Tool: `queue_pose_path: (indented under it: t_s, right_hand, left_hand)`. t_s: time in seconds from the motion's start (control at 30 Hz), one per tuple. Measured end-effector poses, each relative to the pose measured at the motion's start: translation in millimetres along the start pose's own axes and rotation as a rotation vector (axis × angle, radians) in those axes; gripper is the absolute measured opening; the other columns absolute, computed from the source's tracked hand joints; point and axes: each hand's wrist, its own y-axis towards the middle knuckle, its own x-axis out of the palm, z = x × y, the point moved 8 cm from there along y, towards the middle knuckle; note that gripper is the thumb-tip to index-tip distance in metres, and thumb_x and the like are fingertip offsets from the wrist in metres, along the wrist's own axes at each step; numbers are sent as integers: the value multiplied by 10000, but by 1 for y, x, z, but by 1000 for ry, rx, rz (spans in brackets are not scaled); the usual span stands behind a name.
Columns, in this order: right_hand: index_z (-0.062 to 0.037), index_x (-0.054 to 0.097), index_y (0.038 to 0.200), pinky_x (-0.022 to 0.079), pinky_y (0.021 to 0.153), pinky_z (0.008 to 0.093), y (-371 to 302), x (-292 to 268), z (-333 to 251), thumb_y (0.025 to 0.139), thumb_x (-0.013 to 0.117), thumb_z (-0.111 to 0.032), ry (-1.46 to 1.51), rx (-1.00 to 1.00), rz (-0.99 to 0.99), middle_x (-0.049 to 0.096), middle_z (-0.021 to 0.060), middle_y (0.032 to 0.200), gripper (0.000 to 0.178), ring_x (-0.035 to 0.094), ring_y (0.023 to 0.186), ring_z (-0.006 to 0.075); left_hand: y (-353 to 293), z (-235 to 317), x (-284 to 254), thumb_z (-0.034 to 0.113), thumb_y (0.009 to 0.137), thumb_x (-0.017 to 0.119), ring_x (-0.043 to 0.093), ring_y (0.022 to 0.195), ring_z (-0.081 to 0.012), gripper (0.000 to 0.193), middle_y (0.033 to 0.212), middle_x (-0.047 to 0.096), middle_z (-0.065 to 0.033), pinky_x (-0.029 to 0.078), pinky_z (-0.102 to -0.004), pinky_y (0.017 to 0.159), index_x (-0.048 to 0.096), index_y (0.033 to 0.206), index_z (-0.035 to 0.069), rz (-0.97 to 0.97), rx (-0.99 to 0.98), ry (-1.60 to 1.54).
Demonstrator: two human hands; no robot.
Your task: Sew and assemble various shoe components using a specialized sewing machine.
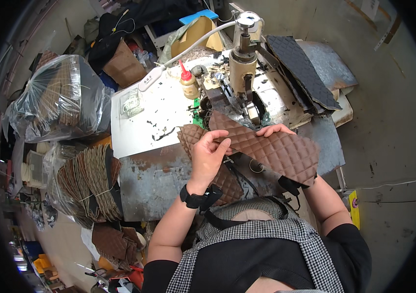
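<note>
A brown quilted leather piece (278, 149) is held up in front of me, tilted, just on the near side of a sewing-type machine (243, 63). My left hand (208, 154) pinches its left edge between thumb and fingers. At the far edge, the fingers of my right hand (275, 130) curl over it, while the rest of that hand is hidden beneath the piece. Another brown quilted piece (192, 138) lies on the worn metal table (154, 178), partly covered by my left hand and wrist.
A bottle with a red nozzle (189, 84) stands left of the machine among dark scraps. Black quilted pieces (303, 71) lie at the right. Tied stacks of brown pieces (91, 178) and a plastic-wrapped bundle (64, 97) sit left of the table. A white lamp (152, 78) reaches over the white board (142, 124).
</note>
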Motion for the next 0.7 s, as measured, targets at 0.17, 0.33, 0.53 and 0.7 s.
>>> queue_pose_path:
  t_s: [0.17,0.33,0.53,0.7]
  right_hand:
    - [-11,593,1080,413,1015,345,-5,-7,-6,873,629,-216,80,-55,-46,580,115,1192,293,537,1150,201]
    - [-48,610,1177,455,960,347,-2,27,-29,794,692,-50,-625,-285,-167,581,106,1240,392,573,1139,237]
    - [-45,638,1111,528,851,365,12,47,-30,745,656,44,-903,-522,-50,596,148,1179,377,611,1038,323]
    - [-5,639,1081,553,756,349,6,56,-28,714,671,6,-1018,-741,-23,636,155,1077,369,654,914,303]
  left_hand:
    - [-3,8,9,39,908,612,615,714,-76,190,867,649,-30,505,-211,658,600,1085,-29,-18,79,-13]
    - [5,4,6,45,923,559,571,701,-53,137,867,620,-5,483,-203,611,597,1045,-7,-45,39,-103]
    - [9,16,8,55,924,518,533,814,-44,107,913,593,5,448,-190,753,583,994,7,-120,23,-184]
    - [-9,24,13,36,897,598,547,853,-49,240,951,596,-9,442,-188,763,510,1119,12,-96,78,-96]
